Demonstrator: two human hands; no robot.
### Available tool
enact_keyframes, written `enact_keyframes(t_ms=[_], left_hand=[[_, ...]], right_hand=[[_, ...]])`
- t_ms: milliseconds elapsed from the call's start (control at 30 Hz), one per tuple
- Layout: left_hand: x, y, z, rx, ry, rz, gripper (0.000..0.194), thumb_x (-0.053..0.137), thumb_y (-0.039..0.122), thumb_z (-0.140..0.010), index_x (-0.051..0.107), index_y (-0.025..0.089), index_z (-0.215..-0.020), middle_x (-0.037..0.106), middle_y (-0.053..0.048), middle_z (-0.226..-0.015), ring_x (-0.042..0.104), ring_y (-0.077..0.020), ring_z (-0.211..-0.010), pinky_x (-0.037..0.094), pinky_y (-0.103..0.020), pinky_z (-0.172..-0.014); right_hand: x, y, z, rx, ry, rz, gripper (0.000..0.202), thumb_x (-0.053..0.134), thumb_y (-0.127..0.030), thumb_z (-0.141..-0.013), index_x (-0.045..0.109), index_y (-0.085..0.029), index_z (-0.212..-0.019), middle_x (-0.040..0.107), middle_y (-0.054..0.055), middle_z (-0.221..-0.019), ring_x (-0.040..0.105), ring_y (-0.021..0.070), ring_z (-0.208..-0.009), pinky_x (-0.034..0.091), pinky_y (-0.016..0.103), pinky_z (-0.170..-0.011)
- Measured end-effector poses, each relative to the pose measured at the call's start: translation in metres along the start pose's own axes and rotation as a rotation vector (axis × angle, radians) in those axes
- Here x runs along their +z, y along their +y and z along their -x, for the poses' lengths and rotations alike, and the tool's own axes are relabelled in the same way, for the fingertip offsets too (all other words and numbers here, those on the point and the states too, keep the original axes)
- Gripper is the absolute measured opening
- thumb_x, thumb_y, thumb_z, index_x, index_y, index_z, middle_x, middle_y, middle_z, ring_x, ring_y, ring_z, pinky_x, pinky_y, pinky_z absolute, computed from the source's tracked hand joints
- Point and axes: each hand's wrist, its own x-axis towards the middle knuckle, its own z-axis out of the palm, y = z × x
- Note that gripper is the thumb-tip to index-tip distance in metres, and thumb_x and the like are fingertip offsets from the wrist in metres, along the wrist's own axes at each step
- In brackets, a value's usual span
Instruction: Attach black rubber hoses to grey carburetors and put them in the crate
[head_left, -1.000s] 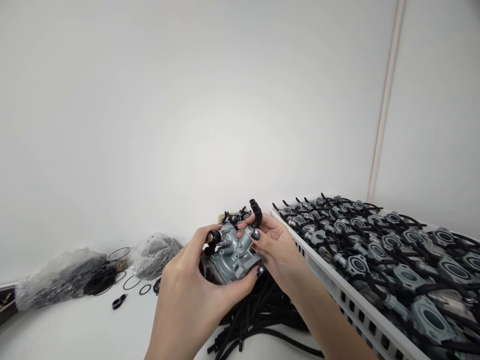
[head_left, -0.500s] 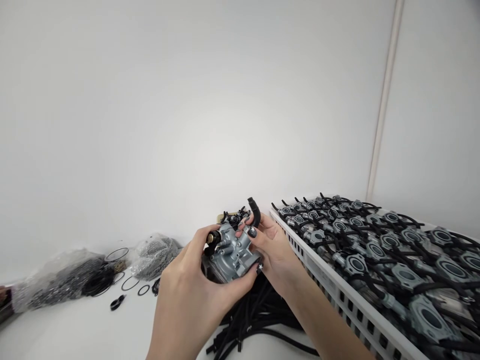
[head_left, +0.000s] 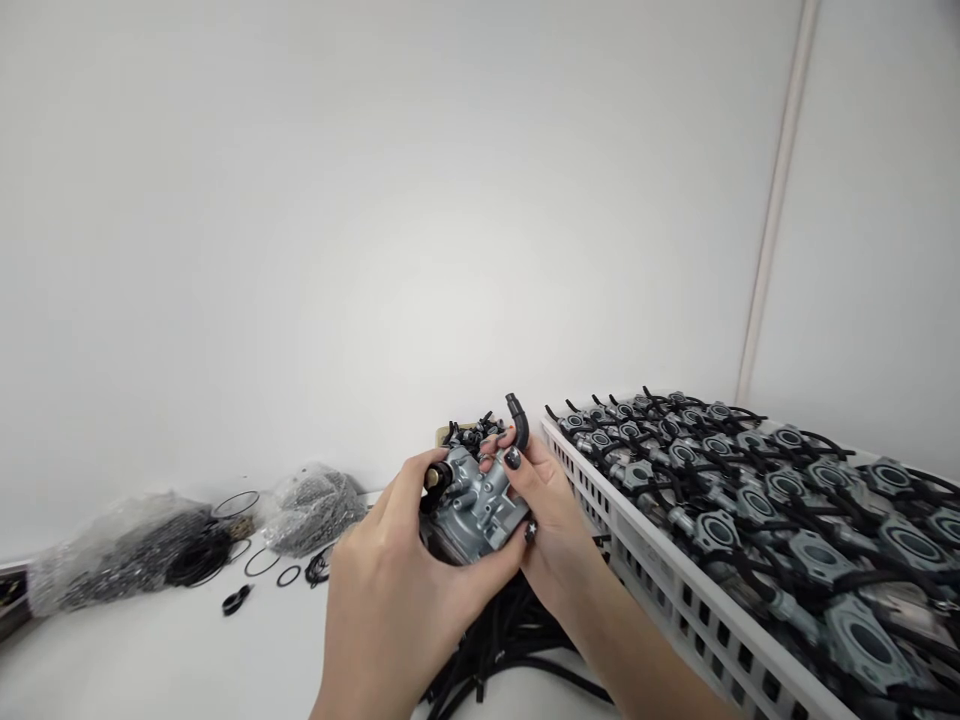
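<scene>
Both of my hands hold one grey metal carburetor (head_left: 480, 503) above the white table. My left hand (head_left: 390, 590) wraps its lower left side, thumb near a black knob on its end. My right hand (head_left: 551, 515) grips its right side, and the fingers pinch a short bent black rubber hose (head_left: 519, 421) that sticks up from the carburetor's top. A pile of black hoses (head_left: 502, 640) lies on the table just under my hands.
A white slotted crate (head_left: 675, 590) at the right is packed with several carburetors fitted with black hoses. At the left lie clear bags of small dark parts (head_left: 120, 555), loose black O-rings (head_left: 262, 562) and a black clip (head_left: 235, 599). A white wall stands close behind.
My hands and the carburetor have shifted slightly to the right and a little down. The grip is the same, with the bent hose still pinched at the top.
</scene>
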Motion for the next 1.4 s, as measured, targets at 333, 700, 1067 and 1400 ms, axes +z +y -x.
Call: enact_keyframes(t_ms=[333,700,1067,1400], left_hand=[[0.008,0.003,-0.001,-0.046,-0.013,0.099,0.053,0.075,0.046,-0.065,0.059,0.028,-0.112,0.076,0.000,-0.094,0.072,-0.0225,-0.075,0.054,-0.032,-0.064],[-0.006,0.020,-0.003,-0.094,-0.004,0.102,0.054,0.075,0.045,-0.061,0.061,0.025,-0.109,0.074,0.003,-0.085,0.067,-0.0170,-0.068,0.046,-0.028,-0.061],[-0.015,0.016,0.004,0.048,0.111,0.106,0.055,0.074,0.048,-0.060,0.061,0.025,-0.108,0.075,0.001,-0.098,0.068,-0.0181,-0.072,0.050,-0.031,-0.065],[-0.014,0.016,0.004,0.000,0.092,0.114,0.058,0.076,0.049,-0.059,0.063,0.022,-0.108,0.075,0.000,-0.088,0.067,-0.0186,-0.066,0.051,-0.032,-0.064]], right_hand=[[-0.002,-0.004,0.000,-0.021,-0.007,0.017,0.024,0.088,-0.035,-0.069,0.069,-0.026,-0.081,0.067,-0.003,-0.082,0.062,0.0106,-0.076,0.054,0.020,-0.077],[-0.001,-0.011,0.008,-0.030,-0.087,0.056,0.022,0.052,-0.034,-0.087,0.071,-0.026,-0.097,0.066,0.003,-0.093,0.065,0.0162,-0.088,0.056,0.028,-0.086],[0.007,-0.012,0.018,-0.110,-0.194,-0.024,0.025,0.058,-0.019,-0.082,0.072,-0.028,-0.100,0.070,-0.002,-0.096,0.068,0.0121,-0.086,0.058,0.025,-0.085],[0.001,-0.012,0.015,-0.062,-0.223,-0.032,0.019,0.071,-0.020,-0.078,0.071,-0.027,-0.096,0.071,-0.003,-0.096,0.068,0.0096,-0.086,0.056,0.019,-0.083]])
